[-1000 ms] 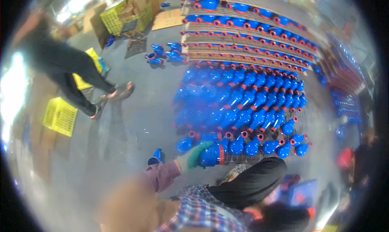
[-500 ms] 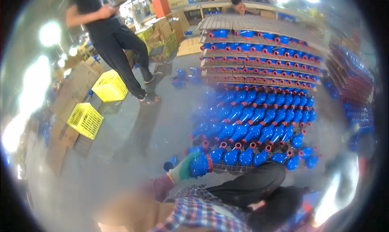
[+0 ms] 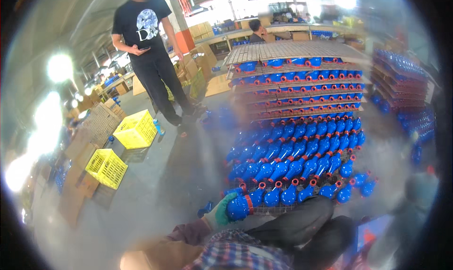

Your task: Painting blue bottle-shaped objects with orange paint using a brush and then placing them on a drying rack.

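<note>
My left hand (image 3: 218,212), in a green and white glove, is wrapped round a blue rounded metal-looking fitting (image 3: 238,208) with a red rim. This fitting is held low, beside the near left corner of a large stack. Rows of similar blue fittings with red ends (image 3: 288,166) lie in the open lower layers of that stack, close to my knees. I cannot make out my right hand; only blurred shapes show at the lower right.
Brown boards (image 3: 295,53) separate the stack's upper layers. Another stack (image 3: 401,76) stands at the right. A person in black (image 3: 153,57) stands at left with a phone, near two yellow crates (image 3: 136,130). Another person (image 3: 257,31) is behind the stack. Flattened cardboard (image 3: 78,180) lies far left.
My view has tilted upward, showing more of the standing person, whose phone hand is now lower and other arm hangs down. My left hand still holds the fitting, slightly lower in view.
</note>
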A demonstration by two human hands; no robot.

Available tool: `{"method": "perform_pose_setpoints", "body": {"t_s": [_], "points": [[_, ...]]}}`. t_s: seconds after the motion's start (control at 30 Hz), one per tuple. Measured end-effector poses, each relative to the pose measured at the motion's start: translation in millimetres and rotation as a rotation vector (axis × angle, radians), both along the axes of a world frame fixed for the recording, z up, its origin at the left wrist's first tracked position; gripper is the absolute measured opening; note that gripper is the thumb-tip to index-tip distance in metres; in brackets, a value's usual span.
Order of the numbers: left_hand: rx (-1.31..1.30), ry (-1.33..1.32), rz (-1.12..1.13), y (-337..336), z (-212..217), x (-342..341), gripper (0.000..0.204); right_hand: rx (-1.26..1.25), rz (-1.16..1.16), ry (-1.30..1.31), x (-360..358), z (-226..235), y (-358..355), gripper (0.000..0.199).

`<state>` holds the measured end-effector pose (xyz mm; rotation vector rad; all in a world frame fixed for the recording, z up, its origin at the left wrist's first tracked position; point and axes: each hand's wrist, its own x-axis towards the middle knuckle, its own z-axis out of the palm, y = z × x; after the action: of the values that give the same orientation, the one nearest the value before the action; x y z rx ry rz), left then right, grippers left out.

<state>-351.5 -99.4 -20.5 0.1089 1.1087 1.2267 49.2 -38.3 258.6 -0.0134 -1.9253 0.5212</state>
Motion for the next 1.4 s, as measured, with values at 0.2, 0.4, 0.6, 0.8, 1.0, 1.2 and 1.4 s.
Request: {"method": "perform_pose_setpoints", "body": {"t_s": [0.2,0.4,0.6,0.8,1.0,1.2,1.4], "points": [[0.043,-0.02,-0.017,-6,-13,-5,0.057,0.018,-0.063,0.02,-12,-1,5,0.051],[0.13,-0.105,-0.112,-4,-36,-36,0.058,-0.024,-0.112,0.022,-14,-13,14,0.046],[0.028,-0.051,-0.067,-7,-40,-35,0.059,-0.014,-0.189,0.0,-27,-17,25,0.041],[-0.046,-0.017,-0.034,-9,-32,-26,0.054,0.02,-0.282,0.009,-27,-20,25,0.036],[-0.016,-0.007,-0.041,-4,-33,-22,0.056,0.078,-0.366,0.018,-29,-18,25,0.031],[0.024,-0.012,-0.015,-5,-26,-12,0.055,0.151,-0.441,0.027,-34,-16,27,0.027],[0.001,-0.029,-0.022,-7,-36,-18,0.056,0.227,-0.513,0.046,-41,-17,33,0.023]]}}
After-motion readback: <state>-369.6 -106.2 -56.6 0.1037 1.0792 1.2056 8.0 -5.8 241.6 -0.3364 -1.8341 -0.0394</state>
